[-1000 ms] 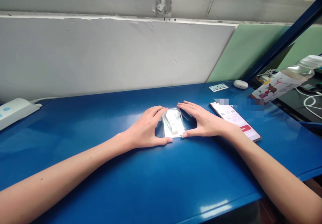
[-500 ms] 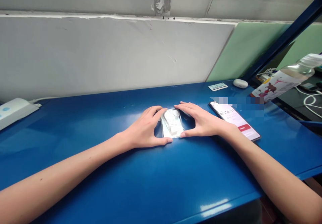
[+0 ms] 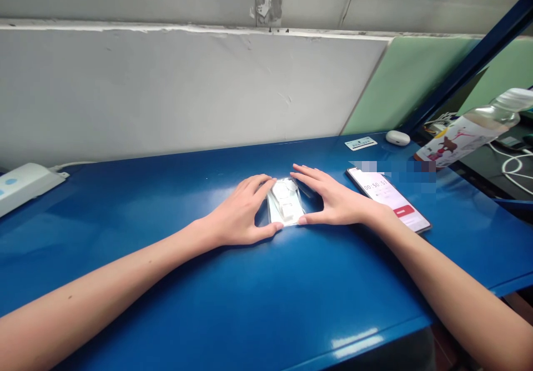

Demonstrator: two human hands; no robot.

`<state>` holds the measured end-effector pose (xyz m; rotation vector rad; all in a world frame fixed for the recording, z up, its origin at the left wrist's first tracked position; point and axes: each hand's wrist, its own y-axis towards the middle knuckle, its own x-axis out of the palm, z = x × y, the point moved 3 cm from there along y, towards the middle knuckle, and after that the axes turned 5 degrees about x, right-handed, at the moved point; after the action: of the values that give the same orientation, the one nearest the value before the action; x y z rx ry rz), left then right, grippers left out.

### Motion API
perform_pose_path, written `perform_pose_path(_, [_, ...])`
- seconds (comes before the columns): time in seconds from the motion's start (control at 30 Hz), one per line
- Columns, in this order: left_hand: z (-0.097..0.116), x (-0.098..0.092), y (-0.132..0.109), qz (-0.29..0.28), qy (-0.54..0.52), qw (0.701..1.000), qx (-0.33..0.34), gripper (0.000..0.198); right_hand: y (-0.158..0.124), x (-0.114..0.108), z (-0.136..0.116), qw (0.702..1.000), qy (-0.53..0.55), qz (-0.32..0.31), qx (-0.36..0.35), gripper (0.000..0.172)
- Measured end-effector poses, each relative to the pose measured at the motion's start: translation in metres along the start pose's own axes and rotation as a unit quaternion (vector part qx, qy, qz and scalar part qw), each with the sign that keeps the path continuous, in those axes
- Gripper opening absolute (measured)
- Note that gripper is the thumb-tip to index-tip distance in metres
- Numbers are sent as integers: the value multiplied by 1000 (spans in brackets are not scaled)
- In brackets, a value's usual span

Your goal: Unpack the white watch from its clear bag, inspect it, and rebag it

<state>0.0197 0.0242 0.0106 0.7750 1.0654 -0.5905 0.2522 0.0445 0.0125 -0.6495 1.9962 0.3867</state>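
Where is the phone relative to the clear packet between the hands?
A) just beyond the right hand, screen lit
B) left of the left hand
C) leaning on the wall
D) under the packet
A: the phone lies flat on the blue table just past the right hand, screen lit, while the packet sits between that hand and the left hand.
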Motion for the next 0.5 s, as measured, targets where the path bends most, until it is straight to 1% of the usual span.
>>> perform_pose_path(0.1, [0,0,0,-2,0,1000,0,77,1,1,1,1000,-2,2,-18,105])
perform_pose_path(0.2, [-1,1,-1,-5,0,1000,-3,78,1,2,1,999,1,9,-31,103])
perform_pose_path(0.3, [-1,2,-2,11,7,1000,-3,79,0,1,-2,999,-1,26,-29,100])
perform_pose_path(0.33, [-1,1,-2,20,10,1000,-4,78,0,1,-3,999,-3,33,-27,97])
perform_pose_path(0.4, [-1,1,-2,37,14,999,-15,73,0,-2,-4,998,-9,59,-19,84])
perform_pose_path(0.5, [-4,1,-2,52,26,997,-53,60,1,-7,-3,992,-31,121,2,55])
